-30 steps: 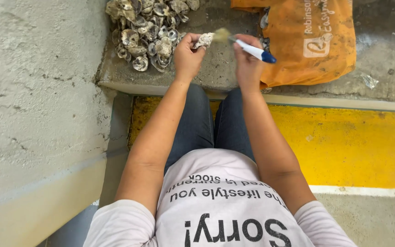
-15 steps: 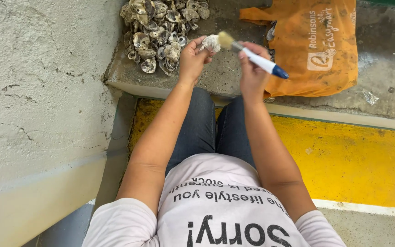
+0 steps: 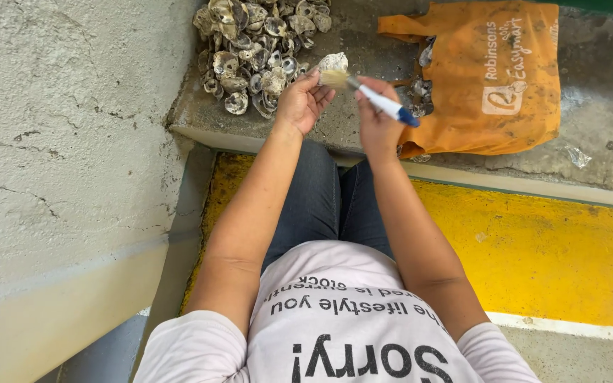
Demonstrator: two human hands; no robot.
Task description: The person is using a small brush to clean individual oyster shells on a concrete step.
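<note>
Grey, rough oyster shell (image 3: 333,62) sits gripped in left hand (image 3: 302,103) fingers; right hand (image 3: 377,117) clasps a white-and-blue-handled brush (image 3: 370,98), best stroked lightly across it.

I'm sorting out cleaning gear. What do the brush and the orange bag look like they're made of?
Brush: smooth, glossy white and blue handle, probably plastic; pale tan bristles, kind unclear. Bag: matte orange cloth, likely non-woven, judging by its soft creases and dirt stains.

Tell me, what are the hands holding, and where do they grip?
Left hand holds a shell by its lower edge; right hand grips a brush mid-handle.
</note>
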